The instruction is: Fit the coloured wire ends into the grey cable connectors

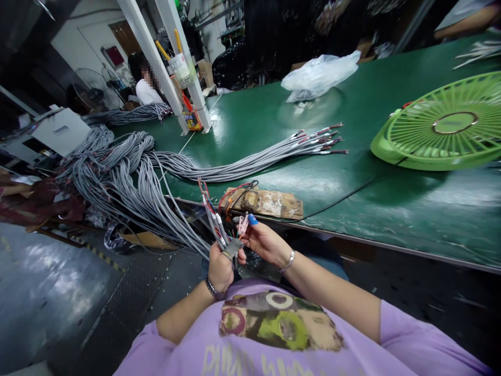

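My left hand (220, 269) is closed around a small bunch of grey cables (214, 222) in front of my body. Their stripped ends, with thin coloured wires, point up and away from me. A dark grey wrap (233, 247) sits at the fingers of that hand. Close beside it, my right hand (266, 243) pinches a small pink piece (243, 224) that looks like a clip; its exact kind is unclear. A blue cover (252, 219) is on one right fingertip. Fine coloured wire ends show between the two hands.
A large heap of grey cables (129, 167) hangs over the bench edge at left, and a straight bundle (250, 164) lies on the green bench (336, 193). Nearby are a wooden block (274, 202), a green fan (442, 125), a plastic bag (319, 77) and white posts (176, 62).
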A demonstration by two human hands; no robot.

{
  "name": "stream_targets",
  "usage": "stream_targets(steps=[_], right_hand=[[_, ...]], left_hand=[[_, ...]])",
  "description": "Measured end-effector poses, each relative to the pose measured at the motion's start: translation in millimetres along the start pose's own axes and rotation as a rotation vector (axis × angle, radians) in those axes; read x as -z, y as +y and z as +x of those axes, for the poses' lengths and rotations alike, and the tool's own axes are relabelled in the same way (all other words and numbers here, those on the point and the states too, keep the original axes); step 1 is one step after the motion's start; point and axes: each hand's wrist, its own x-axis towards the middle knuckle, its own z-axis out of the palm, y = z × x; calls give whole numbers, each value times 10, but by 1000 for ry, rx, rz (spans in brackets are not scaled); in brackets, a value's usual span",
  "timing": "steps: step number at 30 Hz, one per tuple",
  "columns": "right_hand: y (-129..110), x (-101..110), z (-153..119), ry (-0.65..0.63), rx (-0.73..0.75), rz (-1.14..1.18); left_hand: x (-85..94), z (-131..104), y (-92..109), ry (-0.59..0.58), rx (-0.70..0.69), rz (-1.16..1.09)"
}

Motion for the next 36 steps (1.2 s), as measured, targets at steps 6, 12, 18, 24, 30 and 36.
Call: stream_targets(steps=[6, 12, 18, 24, 30, 36], right_hand=[[13, 8, 37, 33, 11, 31], [30, 3, 52, 37, 54, 16], [45, -10, 30, 32, 57, 8], [24, 61, -62, -38, -46, -13], [54, 93, -259, -182, -42, -321], [13, 40, -322, -230, 15, -523]], left_hand=[[6, 37, -47, 3, -30, -32], [7, 24, -50, 7, 22, 1], [13, 0, -43, -6, 22, 25], [47, -63, -42, 8, 24, 27], [150, -117, -130, -40, -24, 113], [222, -100, -144, -239, 73, 215]])
